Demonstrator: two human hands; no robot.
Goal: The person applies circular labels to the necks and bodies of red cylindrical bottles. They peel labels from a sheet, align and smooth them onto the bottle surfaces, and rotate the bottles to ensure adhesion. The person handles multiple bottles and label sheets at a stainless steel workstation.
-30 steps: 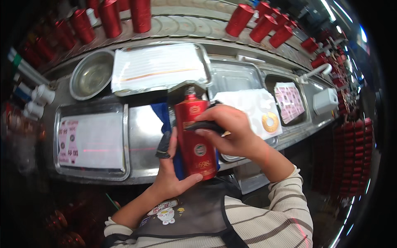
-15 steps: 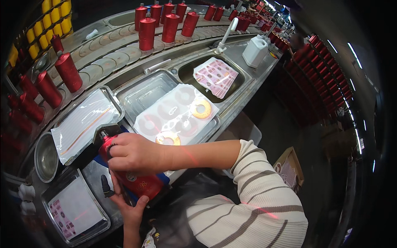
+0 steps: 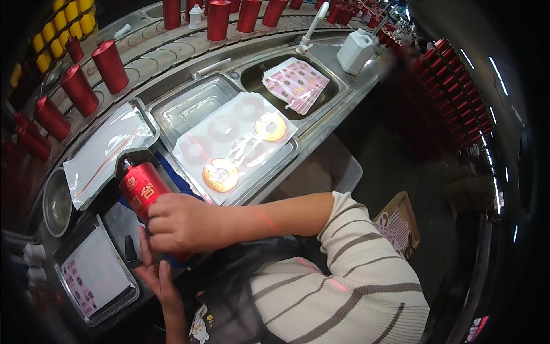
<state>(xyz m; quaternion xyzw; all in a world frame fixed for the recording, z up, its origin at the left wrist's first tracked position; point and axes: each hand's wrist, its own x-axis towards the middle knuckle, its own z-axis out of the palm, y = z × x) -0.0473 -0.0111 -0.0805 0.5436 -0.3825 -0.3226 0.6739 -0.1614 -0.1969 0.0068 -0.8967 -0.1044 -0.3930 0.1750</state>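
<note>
My right hand (image 3: 186, 222) curls over a red bottle (image 3: 143, 186) tilted at the steel counter's (image 3: 326, 46) near edge, its grip hidden; my left hand (image 3: 156, 280) spreads its fingers just below.

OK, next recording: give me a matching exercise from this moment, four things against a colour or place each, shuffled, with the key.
Things:
1. Bottle being handled
2. Fanned pink sheets
3. Jug
4. Round bowl

Colour or place:
A. White, standing to the right of the sink
B. Grey metal
C. Red, partly covered by the right hand
D. In the sink

Right pairs: 1-C, 2-D, 3-A, 4-B
</note>
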